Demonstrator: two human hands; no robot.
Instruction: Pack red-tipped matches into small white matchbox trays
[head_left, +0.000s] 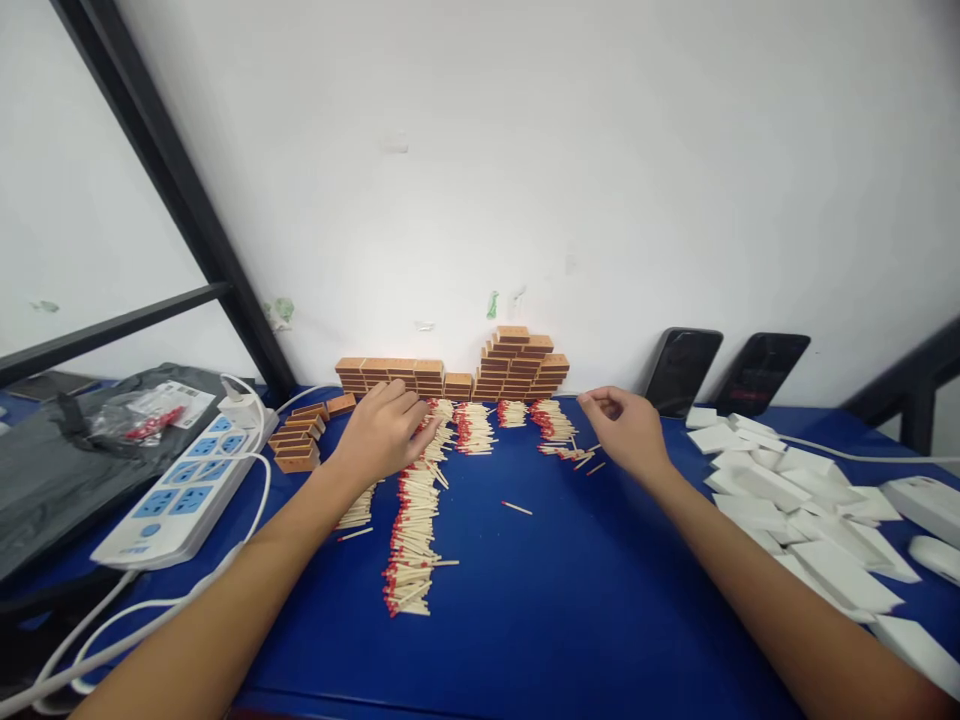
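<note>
Matches point(415, 520): red-tipped, laid in a long row from near centre toward the far wall on the blue table point(585, 600); smaller piles point(474, 428) are ranged along the far side. The row's far end is covered by the left hand point(384, 432), palm down, fingers together. The right hand point(624, 428) is held just above a scattered pile point(559, 430), fingertips curled into a pinch (contents cannot be told). One stray match point(517, 508) lies between. Brown boxes point(517, 362) are stacked at the wall; white sleeves point(795, 510) are heaped right; a power strip point(180, 490) lies left.

Small assembly workbench, blue table point(570, 610), match rows point(414, 530), stacked boxes point(517, 365)
</note>
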